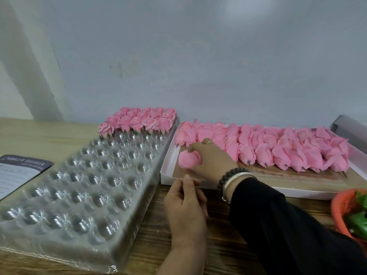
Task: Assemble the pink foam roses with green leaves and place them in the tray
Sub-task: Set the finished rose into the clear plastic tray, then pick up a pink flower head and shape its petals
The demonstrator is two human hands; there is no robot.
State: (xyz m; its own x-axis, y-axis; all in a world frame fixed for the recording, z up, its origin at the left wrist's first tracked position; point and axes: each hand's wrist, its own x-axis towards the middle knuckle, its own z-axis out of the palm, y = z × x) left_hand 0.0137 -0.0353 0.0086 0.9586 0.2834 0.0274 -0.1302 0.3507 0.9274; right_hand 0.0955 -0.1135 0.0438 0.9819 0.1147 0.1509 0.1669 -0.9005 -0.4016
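Observation:
My right hand (pixel 210 159) reaches into the white box (pixel 166 175) and grips one loose pink foam rose (pixel 187 160) near the box's left end. Rows of pink rose heads (pixel 278 149) on short stems fill the back of that box. My left hand (pixel 185 205) hovers just in front of the box with its fingers curled and the thumb against the forefinger; nothing shows between them. The clear plastic cell tray (pixel 79 185) lies to the left, and finished roses with green leaves (pixel 139 121) stand in its far rows.
A red basket (pixel 340 207) of green leaves (pixel 357 221) sits at the right edge. A dark and white leaflet (pixel 17 171) lies left of the tray. Everything rests on a wooden table (pixel 151 239) against a pale wall.

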